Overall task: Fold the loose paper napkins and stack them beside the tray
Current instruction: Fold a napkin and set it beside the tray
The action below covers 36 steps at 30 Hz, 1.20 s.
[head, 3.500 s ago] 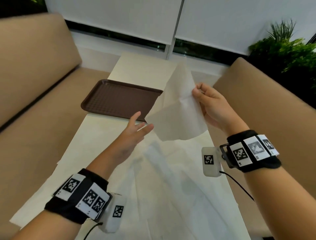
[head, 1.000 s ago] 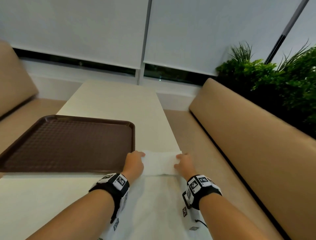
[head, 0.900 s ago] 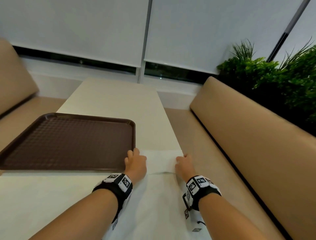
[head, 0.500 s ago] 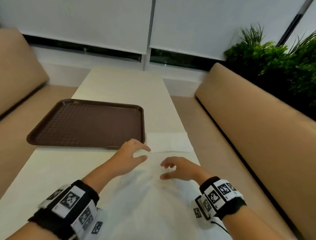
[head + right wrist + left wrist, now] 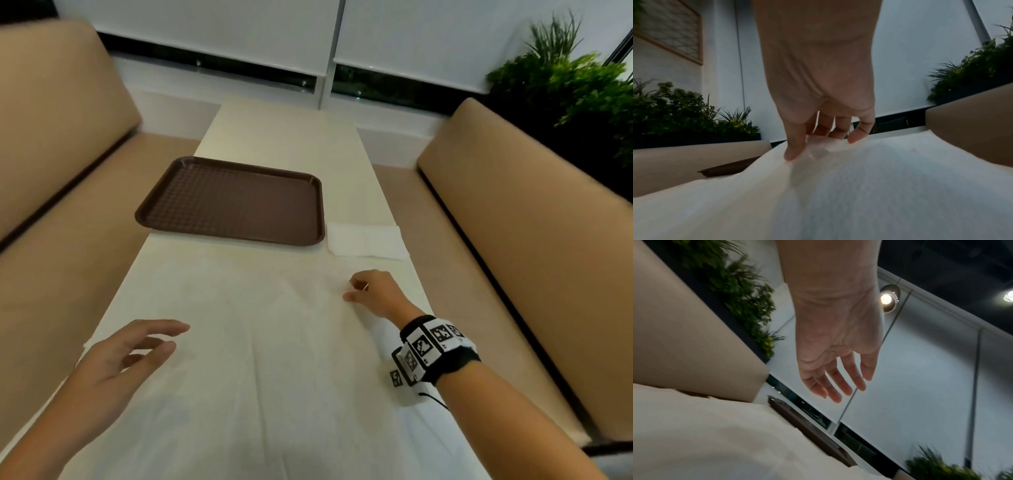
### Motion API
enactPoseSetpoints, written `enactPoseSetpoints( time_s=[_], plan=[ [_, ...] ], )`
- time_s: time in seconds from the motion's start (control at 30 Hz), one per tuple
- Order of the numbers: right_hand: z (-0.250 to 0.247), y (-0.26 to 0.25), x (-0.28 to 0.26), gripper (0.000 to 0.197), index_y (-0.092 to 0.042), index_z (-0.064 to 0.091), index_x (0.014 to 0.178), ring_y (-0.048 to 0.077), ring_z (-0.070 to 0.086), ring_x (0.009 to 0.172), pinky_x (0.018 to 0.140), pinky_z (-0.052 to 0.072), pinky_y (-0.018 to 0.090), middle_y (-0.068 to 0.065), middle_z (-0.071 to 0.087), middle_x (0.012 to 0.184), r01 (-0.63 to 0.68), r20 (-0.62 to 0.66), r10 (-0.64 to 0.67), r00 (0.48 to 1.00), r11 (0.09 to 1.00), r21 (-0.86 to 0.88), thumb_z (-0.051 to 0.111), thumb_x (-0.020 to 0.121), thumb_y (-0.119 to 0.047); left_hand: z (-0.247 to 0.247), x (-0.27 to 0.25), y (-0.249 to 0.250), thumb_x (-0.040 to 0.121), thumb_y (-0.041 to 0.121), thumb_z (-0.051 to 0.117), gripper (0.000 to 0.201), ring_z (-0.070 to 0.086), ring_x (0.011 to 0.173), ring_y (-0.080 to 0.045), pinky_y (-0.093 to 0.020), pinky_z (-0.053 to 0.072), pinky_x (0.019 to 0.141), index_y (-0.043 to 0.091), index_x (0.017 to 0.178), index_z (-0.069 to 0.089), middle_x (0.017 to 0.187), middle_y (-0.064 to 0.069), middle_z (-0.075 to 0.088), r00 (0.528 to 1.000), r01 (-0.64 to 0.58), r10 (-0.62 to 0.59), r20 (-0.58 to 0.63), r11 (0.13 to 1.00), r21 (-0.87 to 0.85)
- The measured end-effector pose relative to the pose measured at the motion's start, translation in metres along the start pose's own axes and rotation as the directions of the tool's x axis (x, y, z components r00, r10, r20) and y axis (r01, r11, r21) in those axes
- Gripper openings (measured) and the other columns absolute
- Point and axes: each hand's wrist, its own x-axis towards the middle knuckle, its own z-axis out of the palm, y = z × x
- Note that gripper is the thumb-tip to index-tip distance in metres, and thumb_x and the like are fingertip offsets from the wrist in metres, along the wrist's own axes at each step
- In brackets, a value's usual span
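Beside one tray (image 5: 233, 202), one folded napkin (image 5: 364, 240); right hand (image 5: 373, 291) seemingly pinching loose napkin (image 5: 260, 377), left hand (image 5: 113, 366) spread, empty.

A folded napkin (image 5: 367, 240) lies on the surface (image 5: 284, 137) just beside the brown tray (image 5: 236, 202), at its right near corner. Loose napkins (image 5: 260, 377) cover the near surface. The right hand (image 5: 373, 291) rests curled on them; the left hand (image 5: 116, 363) hovers with relaxed fingers.

Matt white paper napkins (image 5: 260, 359); brown tray (image 5: 233, 202) textured, plastic-looking.
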Motion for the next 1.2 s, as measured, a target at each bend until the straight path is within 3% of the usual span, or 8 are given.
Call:
enactPoseSetpoints(
  time_s=[0.27, 0.4, 0.5, 0.6, 0.73, 0.87, 1.1, 1.2],
  plan=[
    [-0.024, -0.014, -0.013, 0.009, -0.027, 0.064, 0.085, 0.016, 0.059, 0.106, 0.095, 0.046, 0.040, -0.007, 0.068, 0.107, 0.143, -0.133, -0.137, 0.982, 0.989, 0.039, 0.068, 0.085, -0.035, -0.023, -0.027, -0.030, 0.049, 0.088, 0.056, 0.068, 0.061, 0.097, -0.011, -0.022, 0.047, 0.075, 0.041, 0.097, 0.070, 0.109, 0.020, 0.066, 0.990, 0.128, -0.127, -0.059, 0.992, 0.012],
    [-0.064, -0.045, -0.026, 0.014, -0.021, 0.064, 0.086, 0.013, 0.066, 0.087, 0.083, 0.054, 0.042, -0.005, 0.070, 0.097, 0.228, -0.029, -0.231, 0.973, 0.923, 0.309, 0.065, 0.088, -0.035, -0.015, -0.012, -0.010, 0.054, 0.085, 0.057, 0.064, 0.061, 0.102, -0.008, -0.029, 0.049, 0.086, 0.042, 0.100, 0.068, 0.112, 0.020, 0.066, 0.997, 0.074, -0.074, -0.032, 0.997, 0.019],
    [-0.096, -0.071, -0.042, 0.017, -0.014, 0.057, 0.089, 0.020, 0.061, 0.076, 0.066, 0.046, 0.034, 0.005, 0.067, 0.088, 0.202, 0.043, -0.274, 0.961, 0.798, 0.567, 0.057, 0.093, -0.031, 0.004, 0.006, 0.029, 0.067, 0.070, 0.063, 0.043, 0.060, 0.104, 0.002, -0.018, 0.048, 0.088, 0.048, 0.104, 0.064, 0.115, 0.021, 0.064, 0.998, -0.025, 0.027, 0.055, 0.998, -0.054],
    [-0.118, -0.091, -0.057, 0.010, -0.017, 0.054, 0.091, 0.014, 0.058, 0.074, 0.064, 0.040, 0.027, 0.000, 0.064, 0.086, 0.180, 0.053, -0.321, 0.945, 0.652, 0.737, 0.054, 0.093, -0.027, 0.032, 0.027, 0.064, 0.074, 0.058, 0.068, 0.045, 0.058, 0.111, 0.002, -0.027, 0.045, 0.100, 0.047, 0.116, 0.056, 0.122, 0.019, 0.061, 0.991, 0.025, -0.003, 0.137, 0.986, -0.165],
    [-0.124, -0.103, -0.062, 0.040, -0.013, 0.050, 0.115, 0.018, 0.055, 0.082, 0.067, 0.042, 0.028, 0.002, 0.062, 0.095, 0.181, 0.010, -0.373, 0.928, 0.473, 0.862, 0.058, 0.082, -0.034, 0.070, 0.045, 0.104, 0.056, 0.070, 0.071, 0.070, 0.059, 0.112, -0.005, -0.027, 0.046, 0.097, 0.046, 0.117, 0.045, 0.114, 0.020, 0.063, 0.958, 0.216, -0.074, 0.277, 0.821, -0.528],
    [-0.108, -0.106, -0.065, 0.015, -0.014, 0.052, 0.097, 0.013, 0.062, 0.081, 0.070, 0.052, 0.024, 0.002, 0.065, 0.094, 0.131, -0.005, -0.341, 0.940, 0.348, 0.928, 0.052, 0.088, -0.024, 0.092, 0.060, 0.125, 0.073, 0.047, 0.059, 0.055, 0.064, 0.102, -0.018, -0.038, 0.047, 0.100, 0.025, 0.122, 0.053, 0.115, 0.001, 0.064, 0.946, 0.308, -0.097, 0.309, 0.567, -0.764],
    [-0.077, -0.096, -0.066, 0.008, -0.017, 0.053, 0.092, 0.010, 0.060, 0.081, 0.067, 0.045, 0.022, -0.003, 0.063, 0.092, 0.149, -0.025, -0.219, 0.975, 0.572, 0.806, 0.058, 0.092, -0.022, 0.101, 0.068, 0.118, 0.096, 0.021, 0.050, 0.029, 0.065, 0.089, -0.021, -0.034, 0.053, 0.079, 0.014, 0.122, 0.059, 0.107, -0.003, 0.069, 0.961, 0.276, -0.178, 0.211, 0.588, -0.761],
    [-0.080, -0.090, -0.067, 0.065, -0.029, 0.041, 0.125, 0.005, 0.047, 0.118, 0.089, 0.041, 0.022, -0.013, 0.048, 0.128, 0.224, -0.133, -0.180, 0.975, 0.803, 0.553, 0.071, 0.070, -0.050, 0.094, 0.069, 0.114, 0.099, 0.018, 0.047, 0.021, 0.068, 0.086, -0.013, -0.029, 0.053, 0.076, 0.020, 0.110, 0.065, 0.099, 0.003, 0.074, 0.969, 0.241, -0.150, 0.197, 0.756, -0.608]
  ],
)
